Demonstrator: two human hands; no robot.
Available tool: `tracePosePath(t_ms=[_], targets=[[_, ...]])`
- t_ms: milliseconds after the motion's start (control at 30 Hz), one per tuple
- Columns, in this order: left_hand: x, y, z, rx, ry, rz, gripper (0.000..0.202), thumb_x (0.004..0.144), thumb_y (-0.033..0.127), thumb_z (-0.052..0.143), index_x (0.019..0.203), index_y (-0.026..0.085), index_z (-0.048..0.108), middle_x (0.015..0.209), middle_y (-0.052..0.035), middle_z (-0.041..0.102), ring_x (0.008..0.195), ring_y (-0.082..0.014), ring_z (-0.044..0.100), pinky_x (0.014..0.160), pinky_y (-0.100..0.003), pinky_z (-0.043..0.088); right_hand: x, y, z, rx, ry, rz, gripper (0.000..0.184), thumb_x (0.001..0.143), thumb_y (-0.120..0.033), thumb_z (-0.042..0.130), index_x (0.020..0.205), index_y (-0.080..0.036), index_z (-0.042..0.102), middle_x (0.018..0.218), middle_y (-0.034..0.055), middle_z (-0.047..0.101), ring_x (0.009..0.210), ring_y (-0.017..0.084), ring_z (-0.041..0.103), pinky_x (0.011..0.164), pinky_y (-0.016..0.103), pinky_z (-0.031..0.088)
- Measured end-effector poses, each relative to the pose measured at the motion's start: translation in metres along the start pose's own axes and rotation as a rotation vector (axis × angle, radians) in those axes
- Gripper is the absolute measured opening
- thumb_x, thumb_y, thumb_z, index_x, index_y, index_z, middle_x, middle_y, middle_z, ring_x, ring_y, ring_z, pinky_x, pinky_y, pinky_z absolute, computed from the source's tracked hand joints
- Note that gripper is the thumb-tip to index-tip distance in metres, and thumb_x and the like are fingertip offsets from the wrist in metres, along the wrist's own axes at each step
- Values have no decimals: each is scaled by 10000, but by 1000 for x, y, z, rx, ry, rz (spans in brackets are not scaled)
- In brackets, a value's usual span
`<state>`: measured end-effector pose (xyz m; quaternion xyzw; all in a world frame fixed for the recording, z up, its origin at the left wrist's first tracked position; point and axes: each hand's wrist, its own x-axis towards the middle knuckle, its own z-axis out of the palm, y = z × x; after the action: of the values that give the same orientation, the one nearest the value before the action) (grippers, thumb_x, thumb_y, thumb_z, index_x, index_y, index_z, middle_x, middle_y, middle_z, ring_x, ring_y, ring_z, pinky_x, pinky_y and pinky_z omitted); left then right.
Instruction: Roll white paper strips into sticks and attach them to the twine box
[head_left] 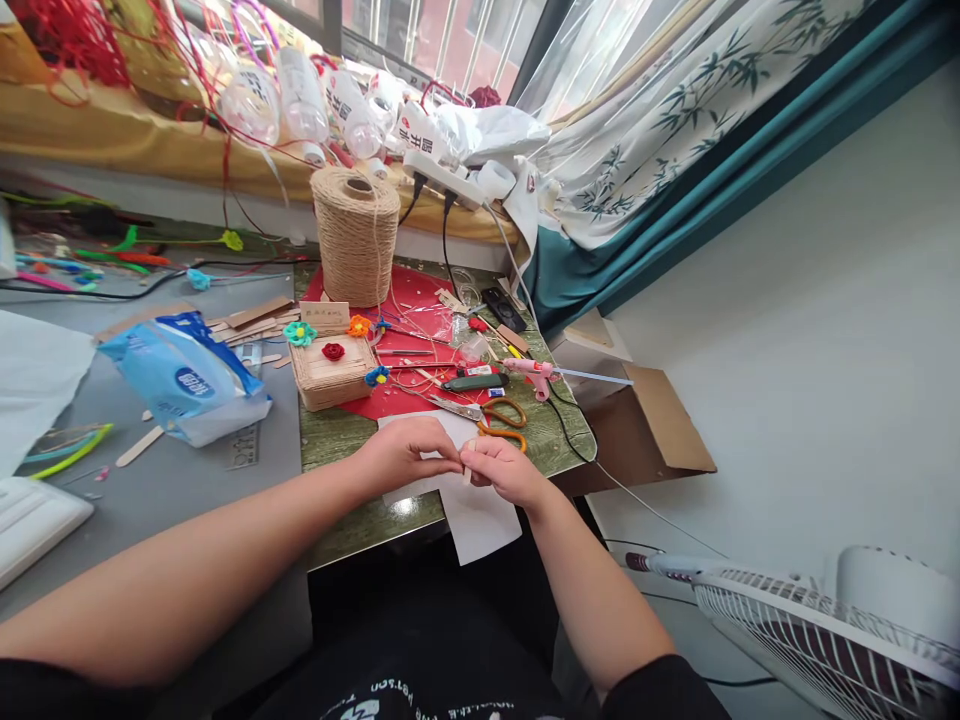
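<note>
Above a sheet of white paper (484, 520) at the table's front edge, my two hands meet. Closed in a pinch, my right hand (510, 470) holds a short pale wooden craft stick (468, 476) upright between thumb and fingers. The fingertips of my left hand (412, 450) pinch at the same stick from the other side; part of it is hidden by the fingers. Just beyond lie scissors (504, 412) with orange handles. A pink hot glue gun (532, 376) with a glue stick in it rests to the right. Behind my left hand stands a twine-wrapped box (337, 380) with colourful flowers.
A big spool of jute twine (356, 240) stands at the back on red paper (420, 300). A blue tissue pack (187, 375) and loose craft sticks (259, 325) lie left. A green utility knife (476, 382) lies centrally. An open cardboard box (667, 420) and a fan (817, 620) are right.
</note>
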<state>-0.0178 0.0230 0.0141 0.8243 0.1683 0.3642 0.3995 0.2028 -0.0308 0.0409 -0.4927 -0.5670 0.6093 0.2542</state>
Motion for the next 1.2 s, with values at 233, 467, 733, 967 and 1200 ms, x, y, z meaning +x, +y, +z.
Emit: tracePosePath(t_ms=[233,467,733,967,1200], targets=[[2,-19,-9,445,98,-198,226,1008,256,521,1066,199,732,1024,-58,756,975,-212,664,900,-360,523,24,11,2,-715,499,-174,360,1040,-400,466,793,-207,642,768,20,662,756,167,599,698,276,388],[-2,-24,0,706,-128,-184,195,970,212,537,1010,161,721,1018,-112,707,1028,-249,633,912,-376,514,57,17,12,-1155,566,-251,337,1053,-322,459,772,-204,603,792,53,671,773,188,590,713,290,367],[-2,-21,1,725,-155,-235,169,956,222,548,913,171,704,950,-100,669,955,-239,609,865,-363,493,56,24,15,-1232,504,-288,323,1052,-288,446,777,-205,594,791,59,661,791,200,593,720,305,374],[-2,-23,-2,699,-152,-238,170,959,248,551,962,177,706,1000,-90,677,988,-238,611,892,-362,493,43,28,17,-1301,461,-272,351,1045,-276,446,734,-199,590,750,56,655,722,191,567,675,321,337],[-1,-22,-4,679,-147,-257,169,946,256,570,980,180,718,998,-93,680,991,-245,611,882,-366,496,17,25,18,-1333,371,-172,334,993,-248,507,676,-200,598,679,39,638,627,170,535,593,321,276]])
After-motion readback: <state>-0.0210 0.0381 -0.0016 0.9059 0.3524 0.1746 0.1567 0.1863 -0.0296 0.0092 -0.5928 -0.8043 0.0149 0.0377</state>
